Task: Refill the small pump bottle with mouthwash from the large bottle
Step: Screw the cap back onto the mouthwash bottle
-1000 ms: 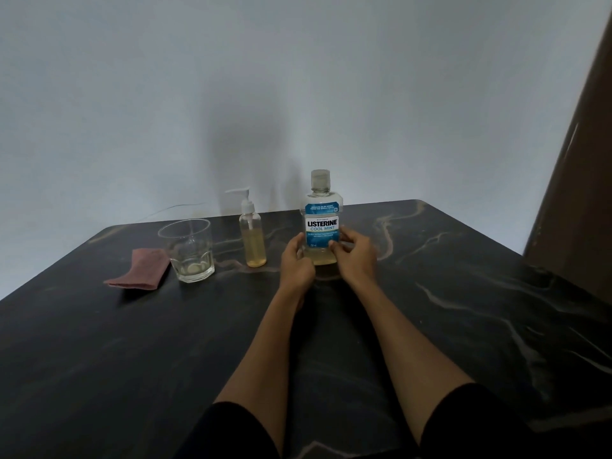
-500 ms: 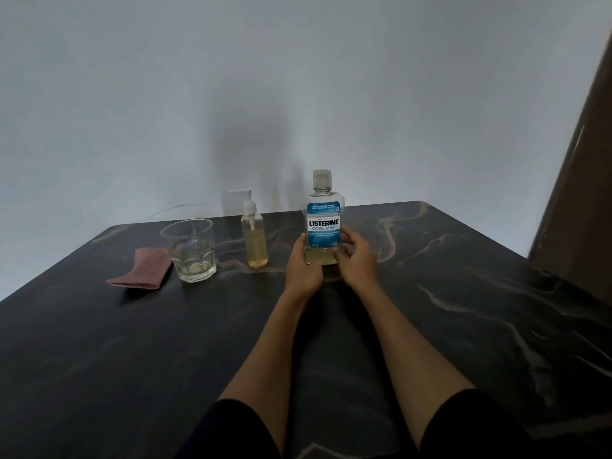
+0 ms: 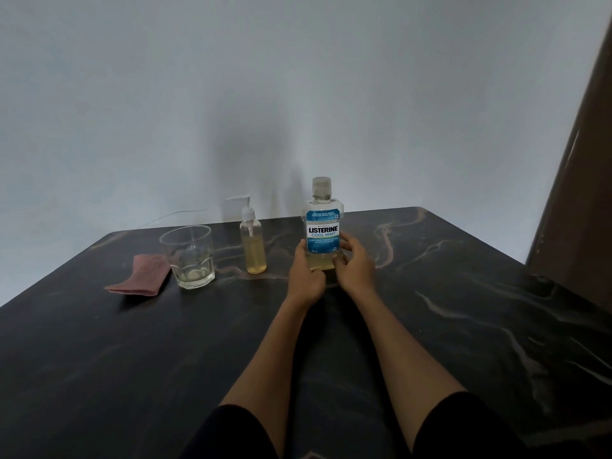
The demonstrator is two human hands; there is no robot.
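Both hands clasp the large mouthwash bottle [image 3: 323, 226], upright and capped on the tabletop [image 3: 463, 293].

Items counted: one large bottle, one small pump bottle [image 3: 253, 241] just to its left, one glass [image 3: 188, 256], one folded cloth [image 3: 142, 276]. My left hand [image 3: 306, 274] and right hand [image 3: 354, 268] curl around the bottle's lower sides, forearms extended forward.

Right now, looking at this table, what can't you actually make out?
- Lower part of the big bottle, head view: both hands, left hand and right hand, cover it, so its liquid level is unclear.
- Small print on its label: too small.
- Residue in the glass: too faint to name.
- Brown panel: cut off by the right edge.
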